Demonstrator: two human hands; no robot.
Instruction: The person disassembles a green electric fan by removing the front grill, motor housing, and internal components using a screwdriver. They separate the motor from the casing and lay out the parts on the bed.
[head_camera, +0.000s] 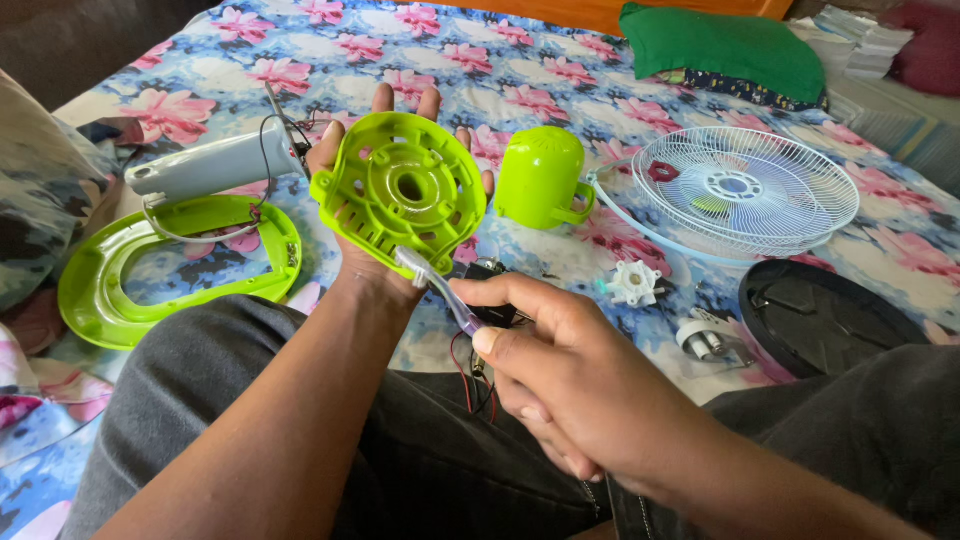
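My left hand (345, 150) holds up a lime-green round plastic fan housing plate (400, 190) with a centre hole, fingers spread behind it. My right hand (560, 370) grips a toothbrush (440, 288) by its clear purple handle. The white bristle head touches the plate's lower edge. A small black part with red and black wires (475, 375) lies on my lap just below the brush.
On the flowered bedsheet lie a green ring-shaped base (110, 290) with a grey stand tube (215, 165), a green motor cover (540, 175), white fan grilles (745, 190), a white knob (633, 282), a small white part (700, 338), a black round plate (825, 320) and a green cloth (725, 45).
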